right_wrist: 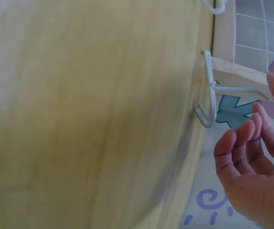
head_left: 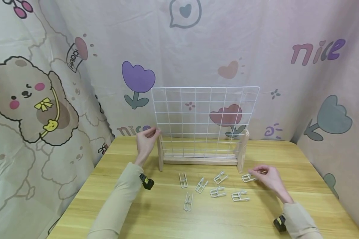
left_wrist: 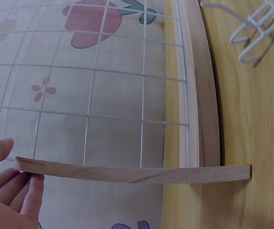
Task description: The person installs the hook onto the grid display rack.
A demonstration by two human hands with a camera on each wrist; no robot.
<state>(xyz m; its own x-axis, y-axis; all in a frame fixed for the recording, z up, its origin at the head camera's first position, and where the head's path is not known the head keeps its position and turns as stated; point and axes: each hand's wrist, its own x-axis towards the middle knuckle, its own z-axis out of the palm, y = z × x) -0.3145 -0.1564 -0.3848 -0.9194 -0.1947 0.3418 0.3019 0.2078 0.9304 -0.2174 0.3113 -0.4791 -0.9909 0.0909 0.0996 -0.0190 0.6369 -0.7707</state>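
Note:
A white wire grid panel point(head_left: 194, 113) stands upright in a wooden base with a post at each side. My left hand point(head_left: 146, 141) pinches the top of the left wooden post point(left_wrist: 132, 172), its thumb on one side and fingers on the other. At the right, my right hand point(head_left: 269, 177) hovers by a white wire hook point(head_left: 248, 178), thumb spread from loosely bent fingers point(right_wrist: 244, 143). In the right wrist view, one prong of that hook point(right_wrist: 210, 90) points into the gap between thumb and fingers.
Several more white wire hooks lie scattered in front of the stand, among them a front one point(head_left: 188, 201) and a left one point(head_left: 183, 181). A printed curtain point(head_left: 179, 49) hangs behind the wooden table point(head_left: 155, 215) and along both its sides.

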